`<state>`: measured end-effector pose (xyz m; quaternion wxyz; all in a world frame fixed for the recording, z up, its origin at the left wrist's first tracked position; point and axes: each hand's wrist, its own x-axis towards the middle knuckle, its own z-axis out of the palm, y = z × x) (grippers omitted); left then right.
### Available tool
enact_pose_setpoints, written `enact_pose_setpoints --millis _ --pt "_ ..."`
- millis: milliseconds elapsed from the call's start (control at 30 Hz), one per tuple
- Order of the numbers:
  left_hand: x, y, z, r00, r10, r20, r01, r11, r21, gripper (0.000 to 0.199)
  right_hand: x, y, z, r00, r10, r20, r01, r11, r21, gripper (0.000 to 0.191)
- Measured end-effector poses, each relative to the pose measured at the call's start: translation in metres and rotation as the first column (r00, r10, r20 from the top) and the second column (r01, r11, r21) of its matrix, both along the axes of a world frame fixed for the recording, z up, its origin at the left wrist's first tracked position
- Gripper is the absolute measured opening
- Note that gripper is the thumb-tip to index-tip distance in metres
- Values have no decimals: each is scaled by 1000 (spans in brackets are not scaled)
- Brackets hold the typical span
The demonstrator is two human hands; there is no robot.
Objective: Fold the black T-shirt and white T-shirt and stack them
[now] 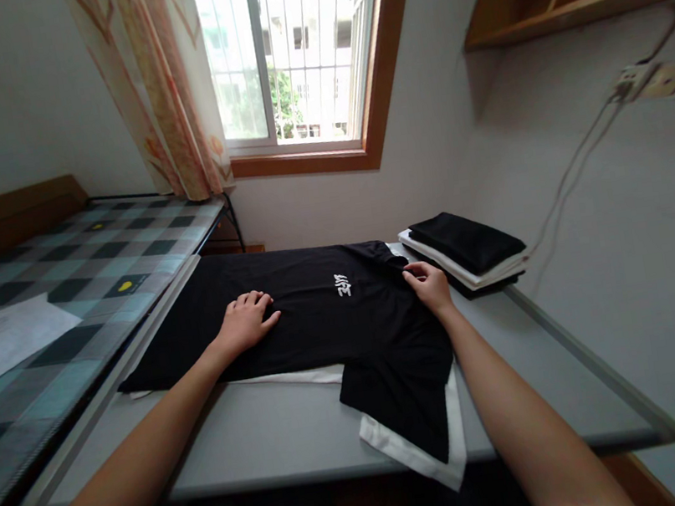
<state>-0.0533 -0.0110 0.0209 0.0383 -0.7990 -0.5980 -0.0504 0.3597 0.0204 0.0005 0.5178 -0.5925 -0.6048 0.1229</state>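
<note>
A black T-shirt [323,323] with a small white print lies spread across a grey table [277,440], on top of a white garment [404,446] whose edges stick out at the near side. My left hand [247,319] rests flat on the shirt's body, fingers curled slightly. At the shirt's right edge near the collar, my right hand [427,283] pinches the black fabric.
A stack of folded black and white clothes [467,250] sits at the table's far right. To the left stands a bed with a checked cover [63,285] and a white sheet [1,341]. Window, curtain, wall cable and a wooden shelf lie beyond.
</note>
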Motion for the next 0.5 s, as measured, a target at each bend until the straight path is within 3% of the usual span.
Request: enact_pose_setpoints --millis 500 --pt "1 0 1 1000 7 15 -6 1000 -12 42 0 1 -1 999 -36 -7 36 999 5 38"
